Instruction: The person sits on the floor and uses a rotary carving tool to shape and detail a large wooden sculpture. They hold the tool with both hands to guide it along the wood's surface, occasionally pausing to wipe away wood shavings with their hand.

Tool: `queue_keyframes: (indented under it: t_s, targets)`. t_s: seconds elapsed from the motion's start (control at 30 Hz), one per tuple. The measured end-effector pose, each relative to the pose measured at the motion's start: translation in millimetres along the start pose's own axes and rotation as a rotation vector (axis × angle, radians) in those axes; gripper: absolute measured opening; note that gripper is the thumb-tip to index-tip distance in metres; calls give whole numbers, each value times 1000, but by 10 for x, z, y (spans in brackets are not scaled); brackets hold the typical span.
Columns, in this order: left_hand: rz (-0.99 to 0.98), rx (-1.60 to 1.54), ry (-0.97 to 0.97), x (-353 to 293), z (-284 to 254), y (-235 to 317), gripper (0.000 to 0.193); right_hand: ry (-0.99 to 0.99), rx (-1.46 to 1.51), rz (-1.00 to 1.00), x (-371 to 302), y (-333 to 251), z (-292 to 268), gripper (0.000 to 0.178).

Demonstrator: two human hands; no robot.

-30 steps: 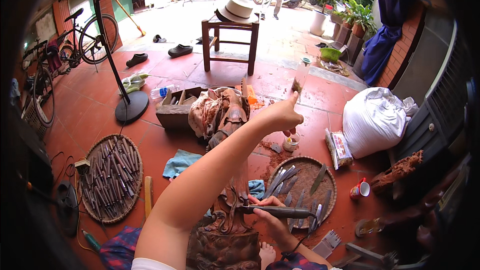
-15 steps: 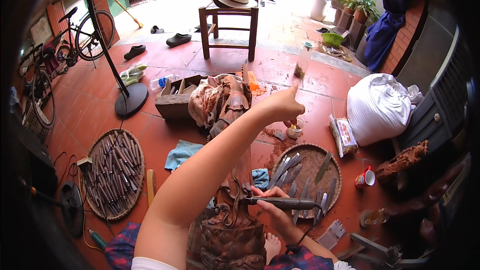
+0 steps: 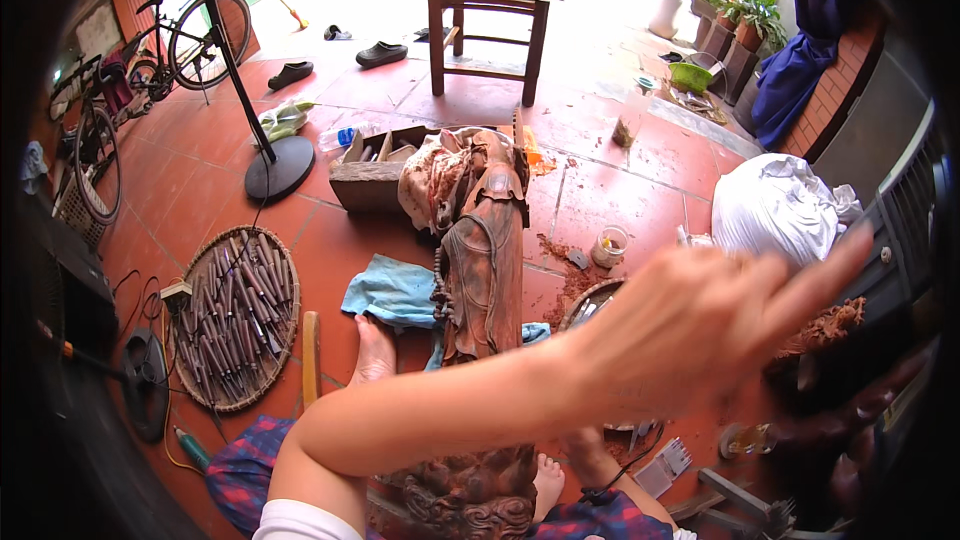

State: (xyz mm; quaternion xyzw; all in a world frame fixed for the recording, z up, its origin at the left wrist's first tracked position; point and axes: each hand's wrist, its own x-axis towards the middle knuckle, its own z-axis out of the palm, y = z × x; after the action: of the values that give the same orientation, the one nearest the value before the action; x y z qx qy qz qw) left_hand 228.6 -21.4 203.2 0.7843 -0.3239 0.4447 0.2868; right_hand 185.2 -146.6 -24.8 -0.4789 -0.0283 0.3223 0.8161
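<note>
My left arm (image 3: 450,395) reaches across to the right, over a carved dark-brown wooden statue (image 3: 485,285) lying lengthwise in front of me. My left hand (image 3: 690,325) is smeared by motion; its index finger stretches out toward the right, the other fingers look curled, and it holds nothing I can see. Of my right arm, the forearm (image 3: 600,470) shows low in the picture, next to the statue's carved base. The left arm covers my right hand's fingers and whatever they may hold. Behind it, most of a woven tray (image 3: 603,295) is hidden too.
A round basket of slim carving tools (image 3: 235,315) sits at left. A blue cloth (image 3: 385,290) lies beside the statue. Beyond are a wooden box (image 3: 365,185), a stand's round base (image 3: 280,168) and a stool (image 3: 487,70) with a hat. At right rests a white sack (image 3: 775,205).
My left hand has swung right and nearer, now covering my right hand and most of the tray. Earlier, my right hand held a dark pen-shaped power tool against the statue. The view has shifted.
</note>
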Motion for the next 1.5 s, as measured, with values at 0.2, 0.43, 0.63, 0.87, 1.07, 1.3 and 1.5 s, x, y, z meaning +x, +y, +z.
queue_keyframes:
  t_s: [0.2, 0.43, 0.63, 0.87, 1.07, 1.3, 1.5]
  targets:
    - [-215, -149, -272, -1528, 25, 824, 70, -98, 63, -99, 1, -21, 245, 17]
    - [-715, -120, -294, -2594, 74, 1459, 22, -82, -55, -302, -142, 30, 123, 18]
    - [-581, -94, -436, -2956, 280, 1408, 53, 90, -158, -322, -378, -161, 248, 17]
    - [-658, -133, -427, -2600, 65, 1419, 23, 38, -150, -388, -408, -177, 205, 16]
    - [-699, -82, -453, -2547, 37, 1439, 24, -47, -47, -309, -230, -158, 285, 17]
    - [-725, -79, -496, -2485, 1, 1464, 27, -191, 11, -230, -82, -107, 354, 15]
    - [-712, -50, -498, -2468, 22, 1454, 28, -189, 32, -203, -115, -90, 277, 15]
